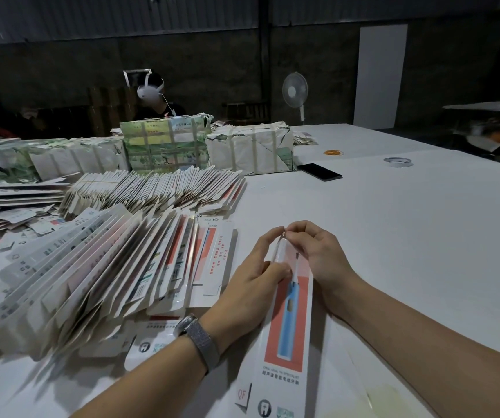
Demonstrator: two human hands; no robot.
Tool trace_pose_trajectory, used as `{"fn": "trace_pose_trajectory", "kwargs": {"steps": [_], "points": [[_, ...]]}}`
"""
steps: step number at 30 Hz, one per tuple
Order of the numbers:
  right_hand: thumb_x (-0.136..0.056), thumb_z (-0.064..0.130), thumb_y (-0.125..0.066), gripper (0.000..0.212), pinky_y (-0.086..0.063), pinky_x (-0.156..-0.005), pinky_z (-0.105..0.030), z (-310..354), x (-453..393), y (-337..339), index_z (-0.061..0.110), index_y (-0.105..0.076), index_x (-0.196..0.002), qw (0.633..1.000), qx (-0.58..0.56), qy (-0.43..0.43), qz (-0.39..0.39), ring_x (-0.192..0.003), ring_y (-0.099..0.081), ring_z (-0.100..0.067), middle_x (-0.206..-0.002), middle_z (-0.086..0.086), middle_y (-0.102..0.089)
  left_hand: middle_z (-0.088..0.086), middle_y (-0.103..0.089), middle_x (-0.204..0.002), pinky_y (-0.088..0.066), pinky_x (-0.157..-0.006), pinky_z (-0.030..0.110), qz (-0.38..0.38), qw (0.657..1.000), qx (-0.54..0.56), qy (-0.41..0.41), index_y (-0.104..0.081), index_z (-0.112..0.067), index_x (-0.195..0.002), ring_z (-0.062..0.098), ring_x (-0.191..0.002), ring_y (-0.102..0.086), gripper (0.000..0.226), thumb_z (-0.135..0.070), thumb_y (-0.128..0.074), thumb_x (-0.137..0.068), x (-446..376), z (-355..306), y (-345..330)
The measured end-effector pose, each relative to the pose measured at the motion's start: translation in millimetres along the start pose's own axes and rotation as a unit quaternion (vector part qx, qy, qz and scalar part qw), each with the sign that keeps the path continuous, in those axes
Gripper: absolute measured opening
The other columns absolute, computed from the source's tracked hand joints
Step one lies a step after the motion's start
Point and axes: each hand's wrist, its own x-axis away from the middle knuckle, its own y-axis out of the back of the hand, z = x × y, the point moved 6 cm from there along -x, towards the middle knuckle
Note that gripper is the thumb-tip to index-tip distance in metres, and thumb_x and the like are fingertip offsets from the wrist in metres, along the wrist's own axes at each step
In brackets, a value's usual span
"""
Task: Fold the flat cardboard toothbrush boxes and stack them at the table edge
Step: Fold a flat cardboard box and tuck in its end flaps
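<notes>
A long white toothbrush box with a red panel and a blue brush picture lies lengthwise in front of me, pointing away. My left hand grips its left side, thumb on the face. My right hand pinches the box's far end flap, fingertips meeting those of the left hand there. To the left, a fanned row of folded boxes leans across the table. A second row lies farther back.
Wrapped bundles stand at the back, with loose flat cartons at far left. A black phone, a tape roll and rubber bands lie on the white table. A person sits behind the bundles; a fan stands beyond.
</notes>
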Motion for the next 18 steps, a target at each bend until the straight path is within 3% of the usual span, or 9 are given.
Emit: {"fn": "trace_pose_trajectory", "kwargs": {"steps": [8,14,18], "points": [[-0.101,0.018,-0.053,0.023,-0.054,-0.071,-0.034,1.5,2.1,0.8,0.017,-0.063,-0.080,1.000,-0.009,0.017,0.008,-0.075,-0.058,-0.024,-0.073,-0.002,-0.061,-0.012,-0.074,-0.087,-0.057,-0.069,0.022,-0.003,1.000,0.010,0.004,-0.032,-0.059,-0.138,0.016,-0.079,-0.076,0.055,-0.047,-0.045,-0.086,1.2,-1.7,-0.4],[-0.102,0.019,-0.050,0.026,-0.054,-0.057,-0.022,1.8,2.8,1.1,0.010,-0.066,-0.083,0.999,-0.030,0.024,0.012,-0.061,-0.061,-0.013,-0.071,-0.003,-0.064,-0.015,-0.074,-0.090,-0.058,-0.068,0.023,-0.010,0.999,0.038,0.006,-0.035,-0.057,-0.136,0.016,-0.079,-0.076,0.052,-0.046,-0.045,-0.086,1.8,-3.5,0.4],[-0.101,0.020,-0.051,0.025,-0.054,-0.058,-0.022,0.8,2.2,0.6,0.012,-0.066,-0.083,0.999,-0.035,0.020,0.016,-0.060,-0.062,-0.012,-0.072,-0.003,-0.064,-0.015,-0.074,-0.085,-0.058,-0.067,0.022,-0.007,0.999,0.037,0.006,-0.035,-0.055,-0.136,0.015,-0.076,-0.075,0.051,-0.047,-0.044,-0.086,2.3,-4.8,0.4]]}}
